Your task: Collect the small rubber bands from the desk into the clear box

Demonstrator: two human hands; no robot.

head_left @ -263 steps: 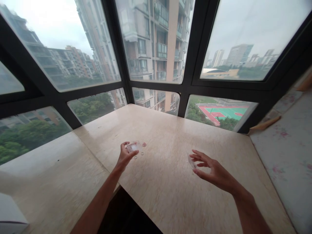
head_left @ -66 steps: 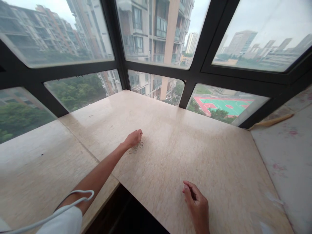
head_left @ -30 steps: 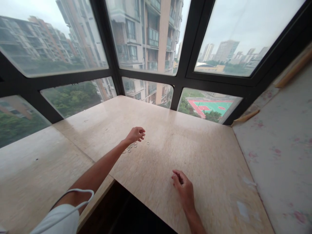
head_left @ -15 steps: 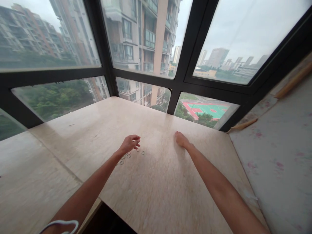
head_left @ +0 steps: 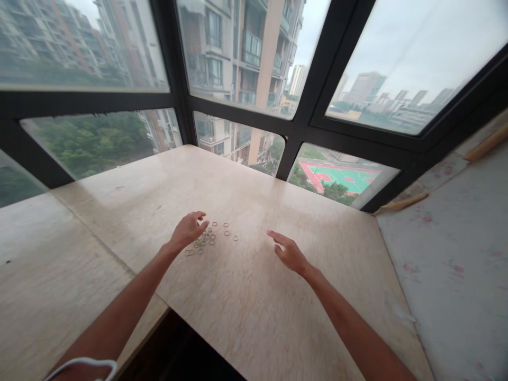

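Note:
Several small thin rings (head_left: pixel 212 242), some reddish and others pale or greenish, lie in a loose cluster on the marble-patterned surface (head_left: pixel 246 296). My left hand (head_left: pixel 188 229) is over the left side of this cluster, its thumb and fingers apart, and it covers part of the rings. A few single rings (head_left: pixel 227 233) lie apart from the pile, to its right. My right hand (head_left: pixel 291 254) is open to the right of the rings, fingers stretched toward them and the thumb apart. I see nothing in either hand.
Dark window frames (head_left: pixel 293 132) border the far side of the surface. A flower-patterned wall (head_left: pixel 448 264) stands on the right. At the near edge there is a dark opening (head_left: pixel 182 349), and a seam (head_left: pixel 103 246) crosses the surface on the left.
My left hand has shifted left, uncovering more of the rings. My right hand has come left and nearer to me, its curled fingers now stretched out. The view has tilted slightly.

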